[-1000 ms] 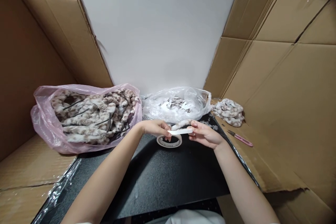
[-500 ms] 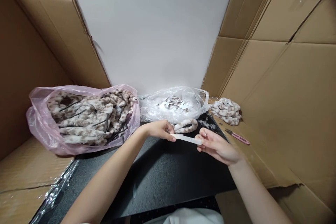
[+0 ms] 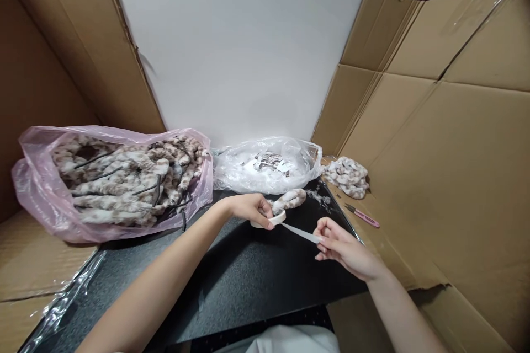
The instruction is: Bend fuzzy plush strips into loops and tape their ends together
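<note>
In the middle of the head view, my left hand (image 3: 252,209) grips a roll of white tape (image 3: 278,219) over the dark tabletop. A strip of tape (image 3: 301,232) runs from the roll down to the right. Its free end is pinched between the thumb and fingers of my right hand (image 3: 337,245). Just behind the roll lies a fluffy, white-and-brown fur strip (image 3: 292,198) bent into a loop, partly hidden by my left hand.
A pink plastic bag (image 3: 37,176) full of fur strips and dark cords stands left. A clear bag (image 3: 232,171) with scraps lies by the wall. At right are a fur bundle (image 3: 346,177) and pink-handled snips (image 3: 363,215). Cardboard walls (image 3: 447,138) flank the dark table (image 3: 256,281).
The tape roll in my left hand has turned, so its ring shape now shows. The strip slopes more steeply, with my right hand slightly lower. The whole view has shifted a little.
</note>
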### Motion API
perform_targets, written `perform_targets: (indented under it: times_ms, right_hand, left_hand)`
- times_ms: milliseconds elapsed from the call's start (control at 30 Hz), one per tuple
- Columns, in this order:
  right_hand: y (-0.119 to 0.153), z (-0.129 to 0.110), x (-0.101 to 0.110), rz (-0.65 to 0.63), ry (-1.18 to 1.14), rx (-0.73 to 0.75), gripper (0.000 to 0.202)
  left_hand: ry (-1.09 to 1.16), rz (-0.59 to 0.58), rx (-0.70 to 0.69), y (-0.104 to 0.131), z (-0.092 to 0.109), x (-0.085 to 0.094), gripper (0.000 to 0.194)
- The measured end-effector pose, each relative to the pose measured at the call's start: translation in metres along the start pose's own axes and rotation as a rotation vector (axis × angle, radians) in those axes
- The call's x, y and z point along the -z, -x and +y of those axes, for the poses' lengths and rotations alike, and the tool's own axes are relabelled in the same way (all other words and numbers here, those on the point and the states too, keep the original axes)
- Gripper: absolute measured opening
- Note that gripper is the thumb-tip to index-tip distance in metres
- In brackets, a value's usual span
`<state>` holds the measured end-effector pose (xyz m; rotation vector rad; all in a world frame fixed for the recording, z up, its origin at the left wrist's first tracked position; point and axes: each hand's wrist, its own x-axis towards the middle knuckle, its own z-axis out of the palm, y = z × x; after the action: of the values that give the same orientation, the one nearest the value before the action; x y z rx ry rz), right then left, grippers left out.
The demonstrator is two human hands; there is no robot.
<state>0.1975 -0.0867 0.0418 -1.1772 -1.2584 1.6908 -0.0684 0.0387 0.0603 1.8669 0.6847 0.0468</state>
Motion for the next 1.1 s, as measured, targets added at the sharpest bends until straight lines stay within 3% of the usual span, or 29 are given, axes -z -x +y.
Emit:
perform_targets:
  times_ms: [167,300,433,600,767,867,1000,1100]
  right_hand:
    - [-0.006,0.002,0.004,0.17,0.632,0.087,0.016]
    - [-0.008,-0.01,-0.001,0.243,1.018,0.062,0.032]
    - [-0.015,-0.021,-0.021,0.196,1.155,0.213,0.041]
    - [-0.035,-0.021,-0.045,0.198,1.369,0.326,0.027]
    - [-0.048,-0.019,-0.05,0.129,1.53,0.455,0.013]
    - [-0.052,-0.021,-0.05,0.156,1.547,0.528,0.017]
    - [-0.054,-0.022,-0.049,0.226,1.526,0.633,0.022]
    - [-0.051,-0.019,-0.05,0.28,1.548,0.686,0.021]
  left_hand:
    - [-0.176,0.047,0.019,-0.004,0.006,-0.009,0.024]
    - [-0.341,0.076,0.009,-0.007,0.012,-0.017,0.019]
    - [-0.409,0.076,-0.008,-0.007,0.014,-0.02,0.017]
    - [-0.421,0.108,-0.027,-0.006,0.015,-0.02,0.017]
    - [-0.363,0.124,-0.03,-0.004,0.018,-0.022,0.025]
    - [-0.341,0.177,-0.045,-0.005,0.02,-0.022,0.029]
    - [-0.335,0.274,-0.164,-0.008,0.016,-0.019,0.032]
    - [-0.251,0.259,-0.188,-0.011,0.011,-0.015,0.033]
